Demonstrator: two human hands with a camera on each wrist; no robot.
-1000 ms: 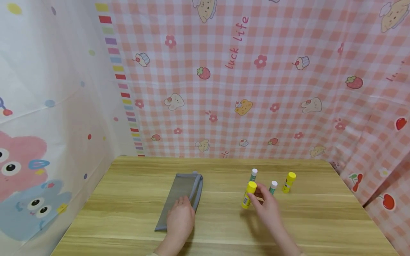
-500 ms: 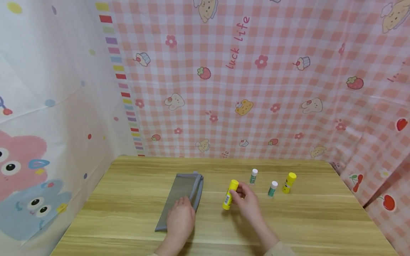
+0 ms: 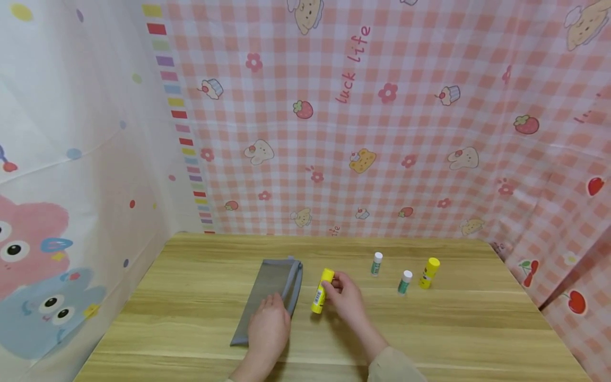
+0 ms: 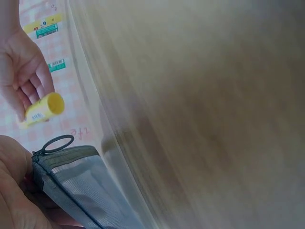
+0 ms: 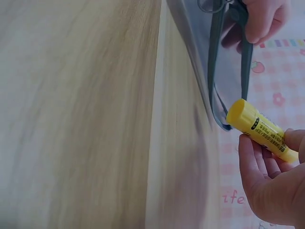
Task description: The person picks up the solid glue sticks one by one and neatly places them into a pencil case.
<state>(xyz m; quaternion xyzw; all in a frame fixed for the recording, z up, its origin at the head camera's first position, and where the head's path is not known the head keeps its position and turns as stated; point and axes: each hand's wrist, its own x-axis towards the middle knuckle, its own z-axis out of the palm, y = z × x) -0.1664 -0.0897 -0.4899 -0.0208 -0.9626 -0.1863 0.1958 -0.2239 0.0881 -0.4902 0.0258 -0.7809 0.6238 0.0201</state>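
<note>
A grey mesh zip pouch (image 3: 263, 278) lies flat on the table, its zipped side facing right. My left hand (image 3: 269, 324) rests over its near part and grips the edge by the zip, where the mouth gapes in the right wrist view. Just right of the pouch, my right hand (image 3: 349, 301) pinches a yellow glue stick (image 3: 321, 291) between thumb and fingers, tilted, cap end up. In the right wrist view the glue stick (image 5: 262, 131) overlaps the end of the pouch's opening. A ring pull (image 4: 57, 143) shows on the pouch's zip in the left wrist view.
Two small green glue sticks with white caps, one farther back (image 3: 376, 263) and one nearer (image 3: 404, 282), stand on the wooden table (image 3: 191, 297). Another yellow glue stick (image 3: 429, 273) stands to their right. A pink checked cloth (image 3: 315, 132) hangs behind the table.
My right hand has carried the yellow glue stick leftward, from beside the green glue sticks to close by the pouch. The left hand and pouch have stayed put.
</note>
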